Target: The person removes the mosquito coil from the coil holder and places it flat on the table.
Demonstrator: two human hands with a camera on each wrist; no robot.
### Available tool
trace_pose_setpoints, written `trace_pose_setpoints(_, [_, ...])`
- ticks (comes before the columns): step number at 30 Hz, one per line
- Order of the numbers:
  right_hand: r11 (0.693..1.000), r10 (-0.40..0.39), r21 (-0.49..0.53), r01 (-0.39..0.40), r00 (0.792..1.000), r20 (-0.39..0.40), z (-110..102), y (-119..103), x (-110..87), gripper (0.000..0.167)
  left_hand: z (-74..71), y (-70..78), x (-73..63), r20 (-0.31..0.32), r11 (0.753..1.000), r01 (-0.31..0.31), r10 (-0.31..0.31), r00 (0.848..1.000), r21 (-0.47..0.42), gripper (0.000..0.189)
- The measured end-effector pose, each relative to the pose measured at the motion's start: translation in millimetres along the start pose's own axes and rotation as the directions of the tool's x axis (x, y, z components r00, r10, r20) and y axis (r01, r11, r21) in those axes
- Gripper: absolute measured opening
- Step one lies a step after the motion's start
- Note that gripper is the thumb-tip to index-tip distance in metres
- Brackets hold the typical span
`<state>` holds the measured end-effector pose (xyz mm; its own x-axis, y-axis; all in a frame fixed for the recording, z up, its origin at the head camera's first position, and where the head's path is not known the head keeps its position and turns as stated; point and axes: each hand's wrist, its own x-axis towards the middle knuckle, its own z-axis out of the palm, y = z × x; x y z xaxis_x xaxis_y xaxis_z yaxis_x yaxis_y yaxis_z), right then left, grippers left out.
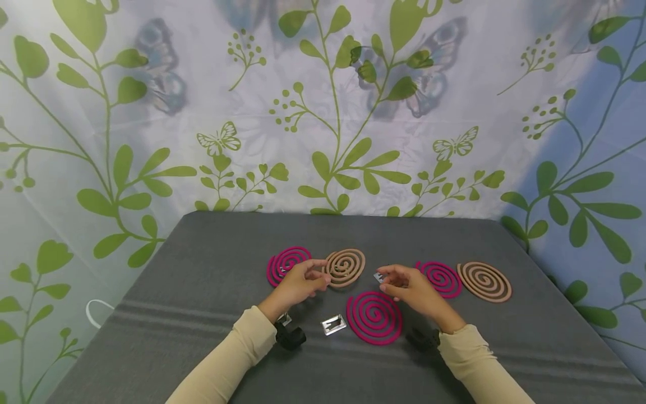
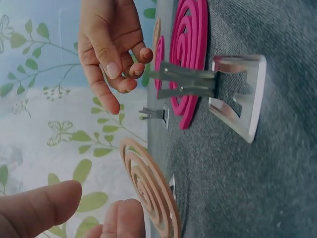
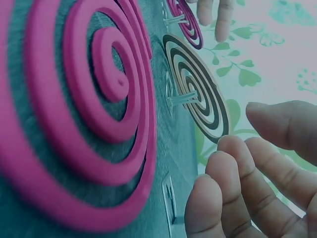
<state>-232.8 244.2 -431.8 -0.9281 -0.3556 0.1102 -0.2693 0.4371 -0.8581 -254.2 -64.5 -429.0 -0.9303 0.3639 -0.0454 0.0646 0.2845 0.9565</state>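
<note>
A tan mosquito coil (image 1: 356, 261) sits raised on a metal stand whose upright tab (image 3: 182, 98) shows at its centre. My left hand (image 1: 301, 280) is at the coil's left edge, thumb and fingers apart, with fingertips overlapping the rim in the head view. Behind that hand is a pink coil (image 1: 273, 264), also on a metal stand. My right hand (image 1: 410, 285) hovers with loosely bent fingers and nothing between them. Beside its fingertips lies a bare metal stand (image 1: 378, 277), partly covered by the hand. Nearer me lies a flat pink coil (image 1: 374, 317).
Another metal stand (image 1: 333, 325) rests left of the front pink coil, and one more (image 1: 286, 319) shows beside the left wrist. To the right lie a pink coil (image 1: 448, 280) and a tan coil (image 1: 484, 281). A patterned curtain (image 1: 323, 112) hangs behind the grey table (image 1: 227, 235).
</note>
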Motion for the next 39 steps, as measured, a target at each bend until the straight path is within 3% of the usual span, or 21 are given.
trace_pose_setpoints(12, [0.997,0.073,0.018,-0.072,0.996,-0.059,14.1,-5.8,30.0,0.052,-2.2,-6.8,5.6,0.021,0.999,0.028,-0.028,0.999,-0.027,0.058])
trace_pose_setpoints(19, [0.991,0.135,-0.004,-0.135,0.989,-0.061,22.8,-2.8,46.5,0.060,-0.5,-7.5,5.3,0.070,0.997,0.069,-0.067,0.995,-0.021,0.065])
trace_pose_setpoints(30, [0.989,0.150,0.034,-0.147,0.985,-0.090,31.2,-1.7,54.4,0.054,-1.0,-7.5,3.9,0.105,0.995,0.097,-0.094,0.990,-0.025,0.073])
trace_pose_setpoints(39, [0.983,0.176,0.059,-0.171,0.981,-0.078,32.6,-1.9,54.6,0.053,-2.2,-7.1,1.9,0.066,0.993,0.116,-0.114,0.991,-0.019,0.077])
